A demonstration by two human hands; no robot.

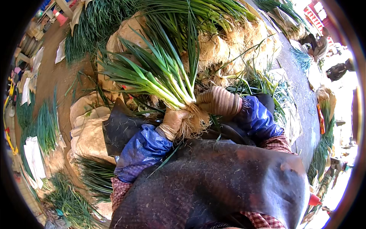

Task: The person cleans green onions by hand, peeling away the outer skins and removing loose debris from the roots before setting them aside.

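Observation:
A bunch of green onions [167,84] is held in front of me, its dark leaves fanning out up and to the left. My left hand [173,121], in a tan glove, is closed round the white stalk bases. Pale stringy roots [196,124] hang down beside it. From the right, my right hand [220,101], in a striped brownish glove, closes its fingers at the same stalk bases; its fingertips are partly hidden. Blue sleeve covers sit on both forearms. A dark, dirt-flecked apron [217,179] spreads over my lap.
Beyond my hands lies a large heap of green onions [225,42], roots toward the right. Loose trimmed leaves [272,86] are scattered at right. Tan sacking [89,133] lies at left. More onion bundles [47,124] line the floor. People [320,44] sit at far right.

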